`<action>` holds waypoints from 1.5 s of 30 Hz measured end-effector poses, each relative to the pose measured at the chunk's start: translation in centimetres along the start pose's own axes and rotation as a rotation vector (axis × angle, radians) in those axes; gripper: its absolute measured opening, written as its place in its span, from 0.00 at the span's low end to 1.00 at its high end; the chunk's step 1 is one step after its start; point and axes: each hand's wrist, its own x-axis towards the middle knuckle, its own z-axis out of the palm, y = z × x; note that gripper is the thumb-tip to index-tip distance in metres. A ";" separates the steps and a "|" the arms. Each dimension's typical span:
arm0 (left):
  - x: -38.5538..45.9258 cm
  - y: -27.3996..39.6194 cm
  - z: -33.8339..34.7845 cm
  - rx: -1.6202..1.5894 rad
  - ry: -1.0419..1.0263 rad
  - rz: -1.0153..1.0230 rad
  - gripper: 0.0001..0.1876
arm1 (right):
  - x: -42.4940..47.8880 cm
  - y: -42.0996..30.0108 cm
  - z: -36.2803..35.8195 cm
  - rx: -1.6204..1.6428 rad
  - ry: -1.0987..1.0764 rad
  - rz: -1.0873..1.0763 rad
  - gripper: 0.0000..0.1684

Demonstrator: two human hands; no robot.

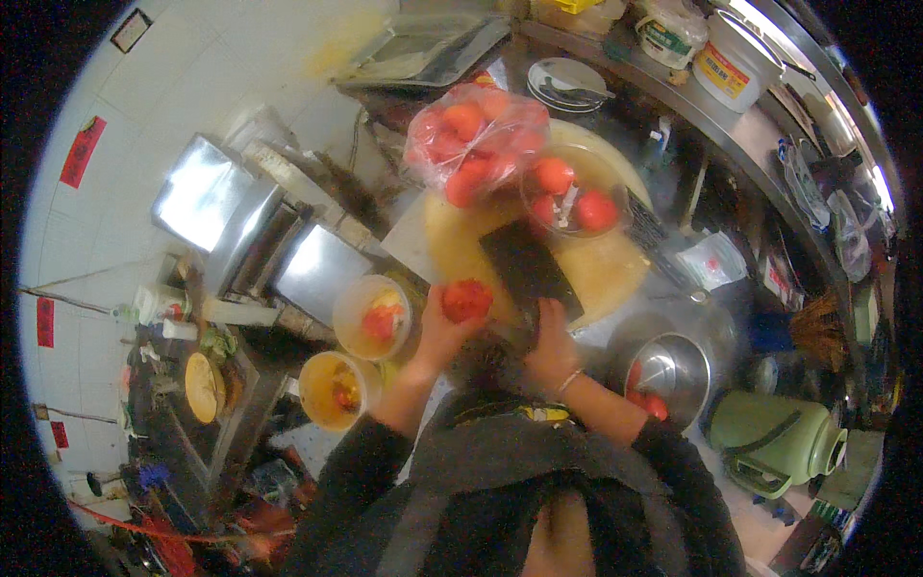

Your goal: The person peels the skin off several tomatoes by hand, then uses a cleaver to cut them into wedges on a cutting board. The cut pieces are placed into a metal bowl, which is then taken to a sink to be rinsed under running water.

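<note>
My left hand (438, 335) holds a red tomato (467, 301), its upper face rough and wet-looking, perhaps cut. In my right hand (551, 353) is the handle end of a dark, broad-bladed cleaver (530, 267), its blade lying over the round yellowish cutting board (606, 278). Beyond the blade, a clear bowl (577, 189) contains several tomatoes. Beside it, a thin plastic bag (476, 137) is full of more red tomatoes. Two plastic tubs stand left of my left hand: the upper tub (371, 317) and the lower tub (339, 389) both contain red and yellow pieces.
A steel pot (669, 379) with red pieces stands by my right forearm, next to a green insulated jug (771, 440). Stacked plates (568, 84) lie beyond the board. White buckets (737, 61) stand on the shelf at upper right. Metal boxes (321, 267) are at left.
</note>
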 end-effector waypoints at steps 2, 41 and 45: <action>1.3 0.9 1.2 0.060 0.094 0.110 0.34 | -0.9 -0.3 -2.1 0.098 0.039 -0.036 0.40; 0.4 -1.1 4.8 0.143 0.018 0.042 0.26 | 5.1 -3.3 -4.5 0.006 -0.159 0.060 0.14; 1.3 -2.0 5.0 0.025 0.058 -0.005 0.26 | 1.5 -1.6 -6.1 0.028 -0.165 -0.012 0.13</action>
